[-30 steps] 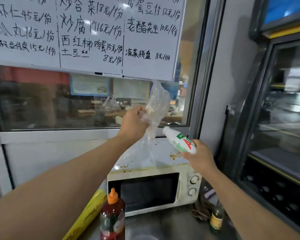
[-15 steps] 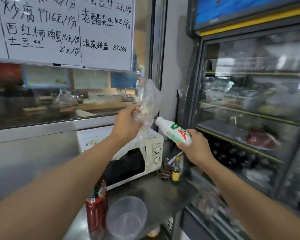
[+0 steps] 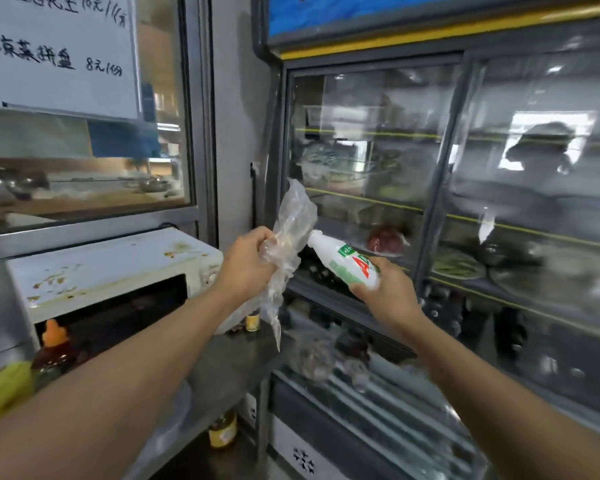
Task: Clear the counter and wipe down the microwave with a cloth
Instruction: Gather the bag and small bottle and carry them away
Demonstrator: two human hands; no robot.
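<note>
My left hand point(image 3: 248, 263) grips a crumpled clear plastic bag point(image 3: 293, 223) in mid-air, and the bag's tail hangs down below my fist. Just to its right, my right hand point(image 3: 383, 294) holds a small white drink bottle point(image 3: 343, 259) with a green and red label, tilted with its cap toward the bag. Both hands are in front of the glass-door fridge, to the right of the microwave. The white microwave point(image 3: 111, 268) sits at the left on the steel counter point(image 3: 229, 368), its top spotted with brown stains.
A red sauce bottle with an orange cap point(image 3: 54, 348) and something yellow point(image 3: 4, 386) stand at the lower left. A small bottle point(image 3: 252, 320) stands beside the microwave, and another yellow-labelled bottle point(image 3: 222, 433) is below the counter. The glass-door fridge point(image 3: 465, 202) fills the right side.
The view has swung right from the microwave toward the fridge. Both hands moved right with it, still holding the bag and the bottle.
</note>
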